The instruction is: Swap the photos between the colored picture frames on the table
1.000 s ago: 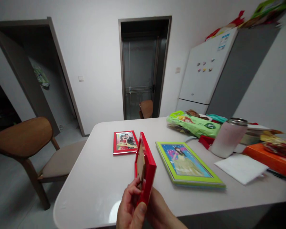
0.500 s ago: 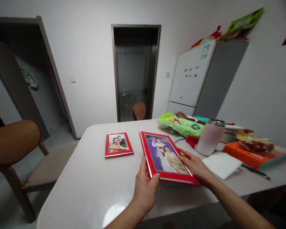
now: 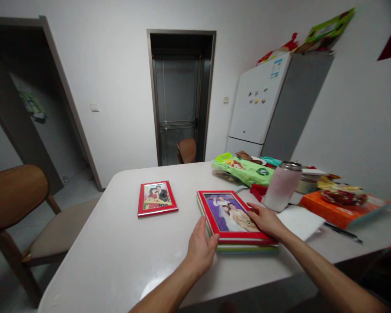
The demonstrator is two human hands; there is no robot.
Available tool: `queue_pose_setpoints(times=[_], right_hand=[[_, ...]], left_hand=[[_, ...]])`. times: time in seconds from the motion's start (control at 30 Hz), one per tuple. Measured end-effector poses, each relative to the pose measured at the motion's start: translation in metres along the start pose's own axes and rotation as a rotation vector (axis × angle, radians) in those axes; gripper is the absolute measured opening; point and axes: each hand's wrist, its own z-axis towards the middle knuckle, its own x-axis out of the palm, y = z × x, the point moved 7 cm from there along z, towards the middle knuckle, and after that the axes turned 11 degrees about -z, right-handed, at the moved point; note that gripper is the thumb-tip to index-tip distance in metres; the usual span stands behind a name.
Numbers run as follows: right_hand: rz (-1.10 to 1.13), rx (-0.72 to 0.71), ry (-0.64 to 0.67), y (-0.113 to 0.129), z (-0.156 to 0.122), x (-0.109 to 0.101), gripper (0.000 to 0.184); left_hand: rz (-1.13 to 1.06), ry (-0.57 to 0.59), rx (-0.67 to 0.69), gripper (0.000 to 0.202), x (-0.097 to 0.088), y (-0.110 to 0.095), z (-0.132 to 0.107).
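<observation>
A large red photo frame [image 3: 230,216] with a wedding picture lies face up on top of a green frame [image 3: 247,248], whose edge shows beneath it. My left hand [image 3: 200,247] grips the red frame's near left edge, thumb on top. My right hand [image 3: 263,218] rests on its right edge with fingers laid over the picture. A smaller red photo frame [image 3: 157,198] lies flat on the white table [image 3: 124,252] to the left, apart from both hands.
Right of the stack stand a pink steel-lidded bottle [image 3: 283,186], a white paper [image 3: 301,221], a pen [image 3: 342,231], an orange box [image 3: 342,208] and a green packet [image 3: 244,169]. A wooden chair [image 3: 16,204] stands at left, a fridge [image 3: 273,106] behind.
The large red frame went from upright in my hands to flat, and now lies lowered onto the green frame. My view has shifted slightly right.
</observation>
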Motion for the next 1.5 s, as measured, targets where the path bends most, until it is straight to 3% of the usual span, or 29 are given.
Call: queue_pose_setpoints(times=[0.1,0.17,0.27,0.37,0.43,0.6,0.77,0.87,1.07,1.23,1.4,1.5], right_hand=[[-0.040,-0.028,-0.079,0.028,-0.009,-0.012,0.048],[-0.008,-0.127,-0.125,0.064,-0.024,-0.016,0.044],[0.108,-0.363,-0.071,0.131,-0.058,-0.004,0.041],[0.159,-0.520,0.028,0.184,-0.088,0.022,0.039],[0.139,-0.540,0.078,0.202,-0.097,0.042,0.042],[0.054,-0.477,0.103,0.202,-0.096,0.077,0.048],[0.054,-0.475,0.097,0.195,-0.102,0.084,0.046],[0.064,-0.455,0.093,0.194,-0.107,0.080,0.045],[0.256,-0.352,0.173,0.182,-0.107,0.077,0.050],[0.535,-0.251,0.190,0.179,-0.107,0.075,0.055],[0.602,-0.289,0.118,0.204,-0.117,0.063,0.052],[0.566,-0.415,0.072,0.230,-0.127,0.058,0.045]], left_hand=[[0.222,-0.035,-0.084,0.048,-0.036,0.035,0.014],[0.303,-0.077,-0.139,0.049,-0.069,0.061,0.024],[0.415,-0.079,-0.207,0.051,-0.110,0.090,0.031],[0.484,-0.030,-0.204,0.048,-0.126,0.096,0.024],[0.514,-0.007,-0.187,0.044,-0.126,0.089,0.010],[0.561,0.018,-0.189,0.052,-0.116,0.060,-0.053],[0.493,0.122,-0.118,0.076,-0.086,0.039,-0.106],[0.448,0.157,-0.012,0.083,-0.067,0.031,-0.114],[0.546,0.169,0.162,0.045,-0.057,0.019,-0.114],[0.552,0.031,0.300,0.029,-0.081,-0.005,-0.111],[0.360,-0.249,0.435,0.035,-0.144,-0.042,-0.106],[0.226,-0.405,0.374,0.039,-0.180,-0.042,-0.109]])
